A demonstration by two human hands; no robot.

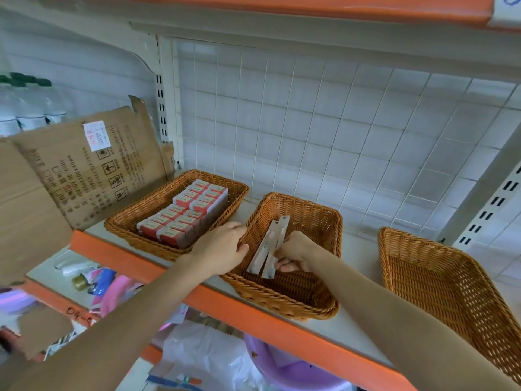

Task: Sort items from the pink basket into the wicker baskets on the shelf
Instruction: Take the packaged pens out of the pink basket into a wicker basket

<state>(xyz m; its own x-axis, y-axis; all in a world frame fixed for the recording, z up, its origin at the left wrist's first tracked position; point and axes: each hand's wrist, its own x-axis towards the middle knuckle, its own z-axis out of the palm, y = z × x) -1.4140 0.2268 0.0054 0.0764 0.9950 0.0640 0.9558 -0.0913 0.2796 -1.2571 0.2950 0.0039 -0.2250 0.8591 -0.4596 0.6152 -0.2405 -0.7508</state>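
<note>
Rough woven wicker baskets [318, 221], matt brown cardboard [84, 179], smooth orange shelf edge [253, 314], wire grid [338, 122], smooth white packets [271, 242]

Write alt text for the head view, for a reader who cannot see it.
A person's right hand holds two long white packets inside the middle wicker basket, whose rim the left hand grips. Red boxes fill the basket on its left.

The right wicker basket [451, 280] lies open; red boxes [186, 211] fill the left.

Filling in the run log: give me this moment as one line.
step: placing | left hand: grips middle wicker basket rim | right hand: holds two white packets inside it | left wicker basket: red-and-white boxes
</note>
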